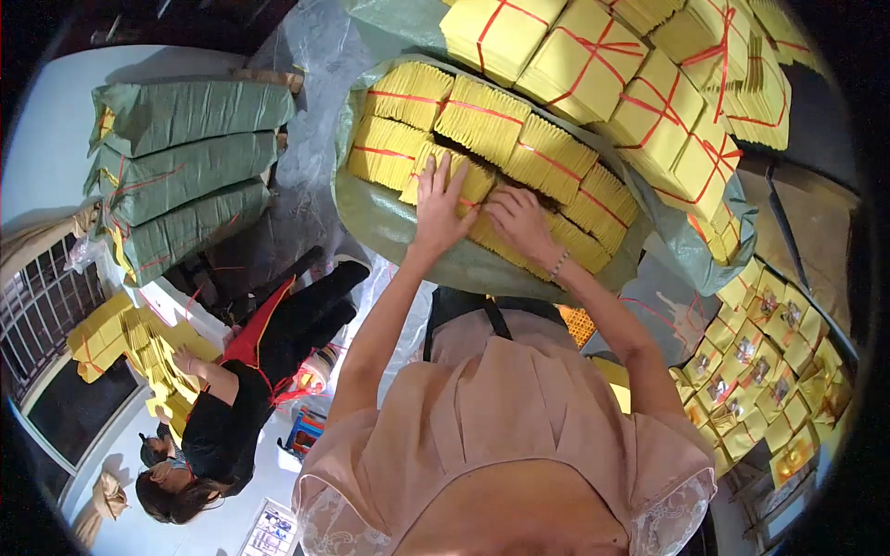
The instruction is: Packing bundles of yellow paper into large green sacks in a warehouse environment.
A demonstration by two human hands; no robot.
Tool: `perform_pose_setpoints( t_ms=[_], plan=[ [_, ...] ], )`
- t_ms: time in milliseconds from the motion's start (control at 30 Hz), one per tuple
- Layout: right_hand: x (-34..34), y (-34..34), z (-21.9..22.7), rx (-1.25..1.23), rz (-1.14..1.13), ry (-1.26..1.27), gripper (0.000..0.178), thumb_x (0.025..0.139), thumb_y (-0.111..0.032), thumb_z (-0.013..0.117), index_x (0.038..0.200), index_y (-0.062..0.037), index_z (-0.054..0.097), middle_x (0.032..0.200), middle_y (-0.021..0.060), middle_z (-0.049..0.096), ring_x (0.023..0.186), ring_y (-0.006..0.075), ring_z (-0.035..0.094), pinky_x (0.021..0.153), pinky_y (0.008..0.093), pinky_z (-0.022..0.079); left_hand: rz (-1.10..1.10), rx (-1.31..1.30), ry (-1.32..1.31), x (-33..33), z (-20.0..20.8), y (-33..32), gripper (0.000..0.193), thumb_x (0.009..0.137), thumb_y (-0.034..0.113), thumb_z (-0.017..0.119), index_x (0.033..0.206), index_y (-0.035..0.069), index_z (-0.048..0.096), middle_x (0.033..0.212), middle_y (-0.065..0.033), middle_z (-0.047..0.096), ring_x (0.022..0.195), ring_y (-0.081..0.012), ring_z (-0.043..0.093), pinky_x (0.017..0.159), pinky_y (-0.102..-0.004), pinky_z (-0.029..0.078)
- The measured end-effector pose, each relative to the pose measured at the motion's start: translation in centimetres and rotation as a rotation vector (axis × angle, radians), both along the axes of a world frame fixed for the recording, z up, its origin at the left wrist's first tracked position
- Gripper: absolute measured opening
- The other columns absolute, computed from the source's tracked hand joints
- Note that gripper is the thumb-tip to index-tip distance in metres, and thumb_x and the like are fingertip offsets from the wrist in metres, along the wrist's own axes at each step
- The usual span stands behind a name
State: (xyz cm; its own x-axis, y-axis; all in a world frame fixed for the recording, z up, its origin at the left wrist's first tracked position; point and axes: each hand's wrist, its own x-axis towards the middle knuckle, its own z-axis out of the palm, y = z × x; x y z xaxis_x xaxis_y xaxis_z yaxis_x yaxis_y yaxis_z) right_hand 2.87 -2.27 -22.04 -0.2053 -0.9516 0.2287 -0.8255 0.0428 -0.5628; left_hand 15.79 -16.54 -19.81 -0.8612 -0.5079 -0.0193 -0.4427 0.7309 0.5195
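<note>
Well left of the open green sack [375, 218], and nearer the lower edge, a co-worker [227, 412] in black has a hand on a pile of yellow paper [153, 347]; three filled green sacks [190, 162] lie stacked, also left of the open sack. Inside that sack, yellow bundles with red ties sit in rows. Toward its middle, the left hand [440, 204] lies with fingers spread on one yellow bundle [476, 179] in the nearer row. Just right of it, within the sack, the right hand [522, 225] has curled fingers over the same row; whether they pinch anything I cannot tell. Beyond the sack's upper right edge, larger tied yellow stacks [579, 60] stand piled; well to its lower right are yellow packets [756, 371] in rows.
</note>
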Motion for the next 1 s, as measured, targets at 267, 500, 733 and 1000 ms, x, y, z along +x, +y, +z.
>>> perform_pose_setpoints(
  t_ms=[267, 500, 733, 1000],
  plan=[
    [-0.3, -0.5, -1.5, 0.041, 0.154, 0.127, 0.025, 0.073, -0.021, 0.062, 0.095, -0.0083, 0.059, 0.102, 0.0057, 0.056, 0.108, 0.0238, 0.047, 0.091, 0.0393, 0.036, 0.028, -0.09, -0.12, -0.5, -0.7, 2.7, 0.068, 0.082, 0.022, 0.057, 0.141, 0.007, 0.029, 0.146, -0.0212, 0.022, 0.134, -0.0433, 0.018, 0.108, -0.0534, 0.018],
    [-0.5, -0.2, -1.0, 0.019, 0.185, 0.183, 0.027, 0.07, -0.026, 0.064, 0.09, -0.0088, 0.058, 0.095, 0.0043, 0.054, 0.103, 0.0221, 0.047, 0.088, 0.0382, 0.036, -0.01, -0.218, -0.197, -1.0, -1.1, 3.2, 0.067, 0.083, 0.017, 0.053, 0.142, 0.005, 0.025, 0.147, -0.0217, 0.019, 0.135, -0.0431, 0.018, 0.108, -0.0532, 0.018],
    [0.7, -1.1, -1.9, 0.151, 0.124, 0.029, 0.035, 0.069, -0.034, 0.063, 0.088, -0.0051, 0.06, 0.095, 0.0049, 0.056, 0.1, 0.0219, 0.046, 0.091, 0.0383, 0.036, -0.053, -0.245, -0.246, -1.5, -0.5, 2.4, 0.065, 0.084, 0.016, 0.053, 0.141, 0.002, 0.025, 0.147, -0.0221, 0.019, 0.134, -0.0443, 0.019, 0.108, -0.0531, 0.02],
    [0.8, -0.8, -1.5, 0.062, 0.16, 0.068, 0.034, 0.068, -0.033, 0.061, 0.083, -0.003, 0.066, 0.09, 0.0073, 0.056, 0.095, 0.0222, 0.047, 0.095, 0.0374, 0.035, -0.104, -0.298, -0.245, -1.2, -0.6, 2.5, 0.064, 0.086, 0.018, 0.051, 0.141, 0.001, 0.024, 0.146, -0.0222, 0.019, 0.132, -0.0458, 0.021, 0.106, -0.0539, 0.022]
  ],
)
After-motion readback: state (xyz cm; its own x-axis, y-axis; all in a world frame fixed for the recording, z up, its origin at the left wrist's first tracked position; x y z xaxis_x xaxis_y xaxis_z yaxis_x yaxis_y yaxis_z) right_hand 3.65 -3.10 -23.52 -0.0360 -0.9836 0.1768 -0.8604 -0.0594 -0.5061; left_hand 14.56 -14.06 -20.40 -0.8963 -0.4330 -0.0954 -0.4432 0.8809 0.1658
